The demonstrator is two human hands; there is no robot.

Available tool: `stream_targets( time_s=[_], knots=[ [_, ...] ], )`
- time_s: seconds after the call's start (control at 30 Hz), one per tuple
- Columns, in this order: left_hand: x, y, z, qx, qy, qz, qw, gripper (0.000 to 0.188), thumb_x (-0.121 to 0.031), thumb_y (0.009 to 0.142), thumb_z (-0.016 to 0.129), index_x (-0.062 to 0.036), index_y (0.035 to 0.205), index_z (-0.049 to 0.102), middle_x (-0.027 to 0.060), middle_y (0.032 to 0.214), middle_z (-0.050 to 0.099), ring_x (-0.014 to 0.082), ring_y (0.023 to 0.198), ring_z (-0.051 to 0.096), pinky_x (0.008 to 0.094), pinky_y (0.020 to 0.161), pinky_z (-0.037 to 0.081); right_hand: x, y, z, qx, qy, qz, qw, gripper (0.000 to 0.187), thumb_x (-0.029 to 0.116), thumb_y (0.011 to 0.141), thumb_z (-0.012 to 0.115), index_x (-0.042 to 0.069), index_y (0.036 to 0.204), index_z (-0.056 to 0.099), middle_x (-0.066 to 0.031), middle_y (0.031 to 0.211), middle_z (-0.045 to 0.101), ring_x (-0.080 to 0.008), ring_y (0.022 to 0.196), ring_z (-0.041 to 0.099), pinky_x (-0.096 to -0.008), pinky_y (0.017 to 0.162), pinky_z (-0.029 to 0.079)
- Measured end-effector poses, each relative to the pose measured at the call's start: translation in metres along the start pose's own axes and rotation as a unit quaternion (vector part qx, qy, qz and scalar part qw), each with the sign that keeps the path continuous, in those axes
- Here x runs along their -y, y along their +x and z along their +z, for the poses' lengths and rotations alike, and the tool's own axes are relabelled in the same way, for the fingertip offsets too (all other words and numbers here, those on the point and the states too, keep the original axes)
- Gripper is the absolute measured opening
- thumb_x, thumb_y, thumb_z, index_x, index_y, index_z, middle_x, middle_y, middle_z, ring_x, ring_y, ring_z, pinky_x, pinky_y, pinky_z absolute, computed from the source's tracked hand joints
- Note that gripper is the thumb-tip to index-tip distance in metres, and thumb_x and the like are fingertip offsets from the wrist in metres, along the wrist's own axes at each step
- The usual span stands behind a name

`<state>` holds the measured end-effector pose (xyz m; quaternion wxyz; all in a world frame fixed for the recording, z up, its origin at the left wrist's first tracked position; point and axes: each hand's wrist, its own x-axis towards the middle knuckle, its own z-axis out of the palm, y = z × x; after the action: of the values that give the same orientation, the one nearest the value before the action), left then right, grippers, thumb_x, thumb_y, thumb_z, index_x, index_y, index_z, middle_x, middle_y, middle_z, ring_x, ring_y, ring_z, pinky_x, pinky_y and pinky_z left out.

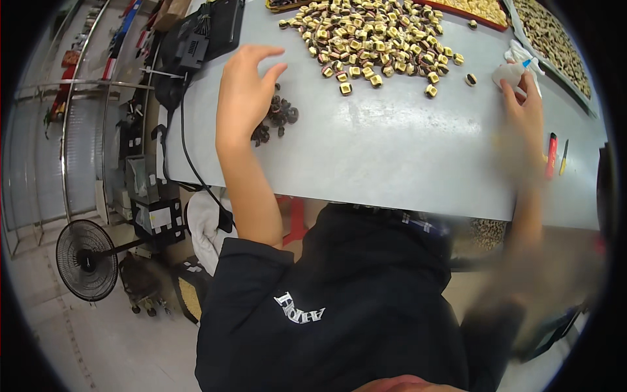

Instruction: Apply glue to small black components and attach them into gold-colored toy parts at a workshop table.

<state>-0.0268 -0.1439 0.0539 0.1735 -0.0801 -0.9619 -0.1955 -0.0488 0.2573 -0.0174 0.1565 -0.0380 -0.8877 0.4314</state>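
My left hand (pixel 247 88) hovers over the left part of the grey table, thumb and fingers apart and nothing between them. Just beside its wrist lies a small cluster of dark brown round pieces (pixel 282 112), partly hidden by the hand. At the far right, my right hand (pixel 524 104) has its fingers around a small translucent squeeze bottle (pixel 507 73) with a blue tip. A crumpled white cloth (pixel 518 52) lies right behind the bottle. Between the hands, toward the far side, spreads a large heap of small cream-and-dark pieces (pixel 372 39) with square faces.
A red-rimmed tray (pixel 501 26) of pale pieces and a metal tray (pixel 555 39) of darker ones stand at the far right. A red cutter (pixel 551 155) and a thin yellow tool (pixel 563 158) lie near my right forearm. Black devices with cables (pixel 193 51) sit far left; a fan (pixel 86 260) stands beyond.
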Motion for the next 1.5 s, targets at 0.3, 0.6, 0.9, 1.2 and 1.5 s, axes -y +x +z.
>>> stream_targets(
  time_s=[0.3, 0.6, 0.9, 1.2, 1.5],
  knots=[
    [0.008, -0.011, 0.001, 0.123, -0.027, -0.135, 0.983, 0.016, -0.004, 0.077, 0.065, 0.0005, 0.093, 0.066, 0.0088, 0.084, 0.065, 0.0165, 0.079, 0.062, 0.0281, 0.072, 0.048, 0.008, -0.002, -0.007, 0.02, 0.008, 0.002, 1.0, 0.035, 0.019, 0.09, 0.056, 0.005, 0.122, 0.051, -0.0081, 0.103, 0.059, -0.0155, 0.095, 0.057, -0.026, 0.083, 0.043],
    [-0.012, -0.002, 0.005, 0.124, -0.159, -0.114, 0.973, 0.018, 0.0, 0.079, 0.063, 0.0005, 0.097, 0.064, 0.0063, 0.091, 0.065, 0.0121, 0.081, 0.06, 0.0245, 0.072, 0.048, 0.035, -0.008, -0.006, -0.05, 0.105, -0.07, 0.991, 0.036, 0.023, 0.091, 0.056, -0.001, 0.118, 0.052, -0.008, 0.099, 0.059, -0.0174, 0.084, 0.058, -0.0288, 0.076, 0.046],
    [-0.112, -0.009, 0.053, 0.29, -0.542, -0.087, 0.784, 0.017, -0.001, 0.084, 0.061, 0.0003, 0.101, 0.061, 0.0071, 0.099, 0.063, 0.0132, 0.09, 0.06, 0.0249, 0.078, 0.047, 0.052, -0.012, -0.026, 0.089, 0.406, 0.006, 0.909, 0.045, 0.029, 0.092, 0.055, -0.005, 0.122, 0.046, -0.0116, 0.104, 0.059, -0.0177, 0.096, 0.058, -0.0293, 0.083, 0.045],
    [-0.128, -0.034, 0.085, 0.369, -0.68, -0.146, 0.617, 0.029, -0.01, 0.08, 0.07, 0.001, 0.105, 0.058, 0.0073, 0.098, 0.062, 0.0135, 0.09, 0.06, 0.0257, 0.078, 0.05, 0.048, -0.015, -0.032, 0.166, 0.578, 0.07, 0.796, 0.036, 0.034, 0.091, 0.056, 0.003, 0.107, 0.052, -0.0038, 0.094, 0.056, -0.0108, 0.084, 0.051, -0.024, 0.079, 0.04],
    [-0.125, -0.031, 0.088, 0.393, -0.74, -0.153, 0.524, 0.026, -0.002, 0.08, 0.068, 0.0049, 0.103, 0.059, 0.0108, 0.094, 0.063, 0.0145, 0.087, 0.062, 0.0266, 0.078, 0.052, 0.069, -0.028, -0.03, 0.246, 0.401, 0.037, 0.882, 0.038, 0.04, 0.095, 0.045, 0.003, 0.103, 0.047, -0.0156, 0.08, 0.064, -0.0079, 0.048, 0.047, -0.0166, 0.044, 0.036]
  ],
)
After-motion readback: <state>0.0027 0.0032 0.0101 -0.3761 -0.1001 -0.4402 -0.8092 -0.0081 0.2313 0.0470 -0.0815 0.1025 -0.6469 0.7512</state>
